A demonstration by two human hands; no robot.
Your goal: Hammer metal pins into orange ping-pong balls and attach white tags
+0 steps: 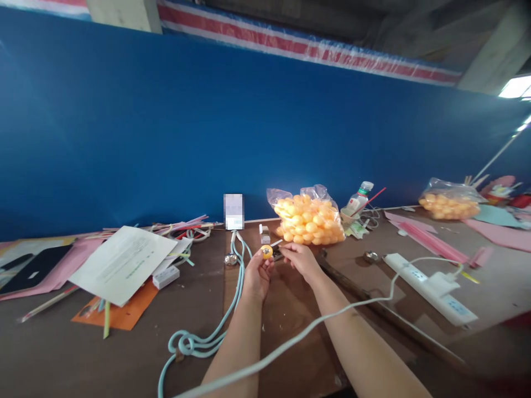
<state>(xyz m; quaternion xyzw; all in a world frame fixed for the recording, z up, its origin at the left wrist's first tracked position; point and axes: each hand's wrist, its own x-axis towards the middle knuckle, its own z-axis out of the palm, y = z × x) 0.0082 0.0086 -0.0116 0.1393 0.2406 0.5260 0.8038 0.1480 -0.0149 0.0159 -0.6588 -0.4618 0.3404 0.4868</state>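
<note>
Near the middle of the brown table, my left hand (258, 276) holds a small orange ball (266, 252) between its fingertips; a darker mark shows on the side facing me. My right hand (301, 260) is just right of it, its thumb and fingers pinched together by a thin white strip (277, 242); what they grip is too small to make out. A small white box (264, 235) sits just behind the ball. Beyond my right hand stands a clear plastic bag of orange balls (309, 220).
A phone (234, 212) leans on the blue partition (232, 121), with a pale blue cable (219, 331) looping toward me. A white cable crosses over my forearms to a power strip (431, 290). Papers (124, 265) lie left; a bottle (360, 199) and a second ball bag (450, 205) stand right.
</note>
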